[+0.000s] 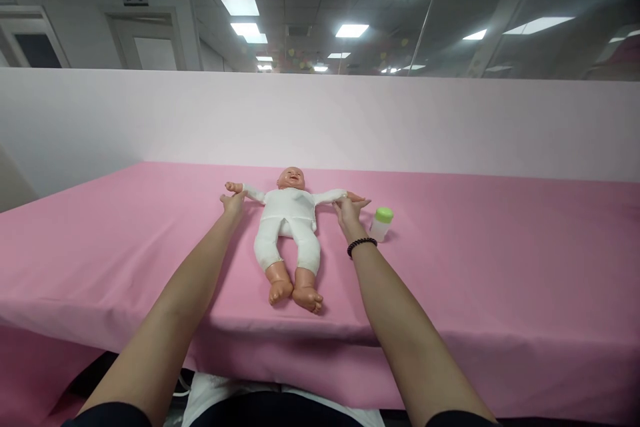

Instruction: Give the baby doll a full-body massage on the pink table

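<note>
A baby doll (289, 205) with a white cloth body lies on its back on the pink-covered table (475, 260), arms spread and bare feet toward me. At its arm on the left side of the view, my left hand (233, 201) is closed around the wrist. My right hand (349, 211) grips the doll's other arm near the wrist, some of its fingers stretched out beneath the doll's hand. A dark beaded bracelet (362, 247) circles my right wrist. Just right of that hand stands a small translucent bottle (380, 228) with a green cap (384, 215).
Behind the table rises a low white partition (320, 120). Above it are a glass panel with ceiling-light reflections and a door (145, 43) at the back left. The pink cloth hangs over the table's front edge, close to my body.
</note>
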Tool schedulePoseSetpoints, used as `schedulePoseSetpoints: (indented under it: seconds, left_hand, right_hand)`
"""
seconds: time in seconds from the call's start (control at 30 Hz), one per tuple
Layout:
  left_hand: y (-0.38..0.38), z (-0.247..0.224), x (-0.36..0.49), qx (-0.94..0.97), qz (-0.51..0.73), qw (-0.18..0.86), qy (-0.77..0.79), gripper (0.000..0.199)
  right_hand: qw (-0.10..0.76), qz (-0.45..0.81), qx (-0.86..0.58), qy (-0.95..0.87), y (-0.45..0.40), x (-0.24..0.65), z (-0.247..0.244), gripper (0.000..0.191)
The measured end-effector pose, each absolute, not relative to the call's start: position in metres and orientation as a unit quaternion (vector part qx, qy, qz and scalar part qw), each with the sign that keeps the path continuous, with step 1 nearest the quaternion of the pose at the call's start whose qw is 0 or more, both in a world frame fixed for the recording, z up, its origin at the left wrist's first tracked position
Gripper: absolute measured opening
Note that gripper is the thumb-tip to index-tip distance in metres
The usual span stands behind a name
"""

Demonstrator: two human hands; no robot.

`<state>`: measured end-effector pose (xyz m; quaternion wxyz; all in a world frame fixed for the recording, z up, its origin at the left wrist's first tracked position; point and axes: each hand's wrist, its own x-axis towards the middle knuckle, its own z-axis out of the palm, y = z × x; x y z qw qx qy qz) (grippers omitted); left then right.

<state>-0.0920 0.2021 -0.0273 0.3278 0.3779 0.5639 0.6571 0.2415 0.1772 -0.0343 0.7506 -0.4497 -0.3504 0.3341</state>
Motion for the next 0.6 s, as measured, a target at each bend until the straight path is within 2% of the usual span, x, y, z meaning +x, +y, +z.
schedulePoseSetpoints:
  seconds: [0.07, 0.13, 0.2, 0.27, 0.37, 0.43, 0.47, 0.53, 0.6]
  left_hand:
    - [0.203, -0.028, -0.083, 0.404, 0.651, 0.335, 0.549, 0.065]
    - [0.202, -0.029, -0.074, 0.431, 0.651, 0.339, 0.525, 0.053]
    - [0.199, -0.03, -0.065, 0.491, 0.651, 0.31, 0.489, 0.045]
    - [0.195, -0.03, -0.058, 0.616, 0.618, 0.239, 0.427, 0.037]
    - [0.186, -0.028, -0.052, 0.8, 0.484, 0.119, 0.333, 0.035]
    - [0.182, -0.027, -0.052, 0.841, 0.429, 0.084, 0.318, 0.038]
    - [0.181, -0.027, -0.053, 0.844, 0.423, 0.075, 0.321, 0.039]
    - [0.182, -0.029, -0.057, 0.827, 0.444, 0.088, 0.334, 0.04]
    - [0.188, -0.033, -0.064, 0.771, 0.508, 0.13, 0.362, 0.043]
  right_hand:
    - [0.755, 0.41, -0.404, -0.314, 0.181, 0.236, -0.031, 0.057]
    - [0.751, 0.418, -0.396, -0.322, 0.181, 0.23, -0.028, 0.043]
    - [0.748, 0.376, -0.407, -0.367, 0.18, 0.224, -0.024, 0.045]
    - [0.72, 0.305, -0.417, -0.463, 0.176, 0.218, -0.022, 0.046]
    - [0.583, 0.168, -0.377, -0.7, 0.169, 0.212, -0.02, 0.034]
    - [0.484, 0.084, -0.335, -0.804, 0.164, 0.209, -0.021, 0.033]
    - [0.462, 0.059, -0.325, -0.823, 0.163, 0.208, -0.022, 0.034]
    - [0.479, 0.059, -0.329, -0.811, 0.161, 0.206, -0.023, 0.037]
    - [0.549, 0.114, -0.361, -0.745, 0.162, 0.205, -0.023, 0.04]
